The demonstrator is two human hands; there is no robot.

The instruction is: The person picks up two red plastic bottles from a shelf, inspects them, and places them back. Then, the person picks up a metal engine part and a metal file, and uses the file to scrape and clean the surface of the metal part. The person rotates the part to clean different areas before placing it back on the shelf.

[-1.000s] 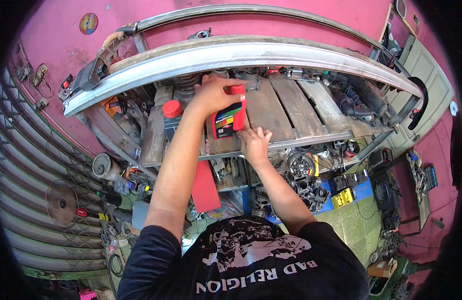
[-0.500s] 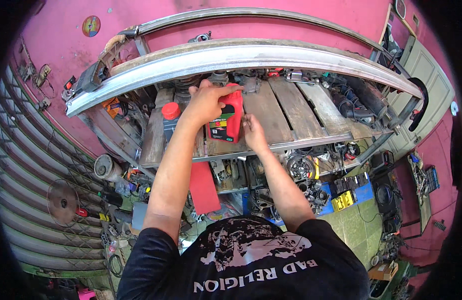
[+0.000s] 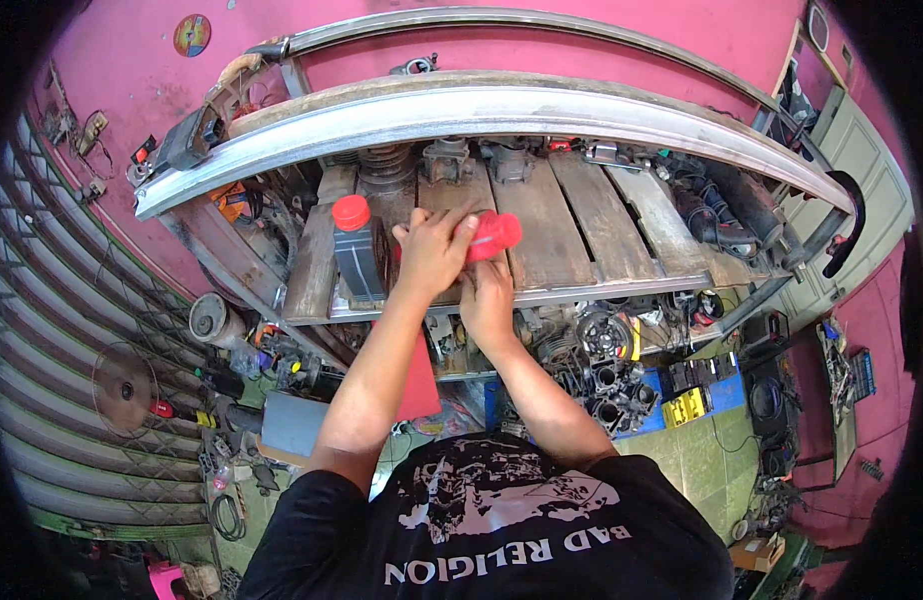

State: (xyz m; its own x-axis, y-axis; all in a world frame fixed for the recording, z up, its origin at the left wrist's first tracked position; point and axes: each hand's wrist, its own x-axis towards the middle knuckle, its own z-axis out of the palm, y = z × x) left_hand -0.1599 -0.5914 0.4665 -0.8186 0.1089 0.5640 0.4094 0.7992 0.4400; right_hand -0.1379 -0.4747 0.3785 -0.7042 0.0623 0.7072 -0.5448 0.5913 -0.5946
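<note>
A red plastic oil bottle [image 3: 492, 235] lies tipped over above the wooden shelf [image 3: 537, 235], its capped end pointing right. My left hand [image 3: 437, 250] is closed around it from the left and top, covering most of its body. From the near side, my right hand [image 3: 488, 302] grips the bottle's lower part; its fingertips are partly hidden behind the bottle and my left hand. Just left of my hands, a dark grey oil bottle [image 3: 358, 265] with a red cap stands upright on the planks.
A metal rail [image 3: 502, 105] runs across above the shelf. Metal engine parts [image 3: 447, 160] sit at its back, and dark cylindrical parts [image 3: 742, 200] at the right. Below are a red panel [image 3: 422, 380], more engine parts [image 3: 617, 395] and, at left, a fan [image 3: 127, 388].
The red oil bottle has gone from upright to tipped, with its cap end swung right. My right hand has moved left and in against it. The grey bottle shows more fully.
</note>
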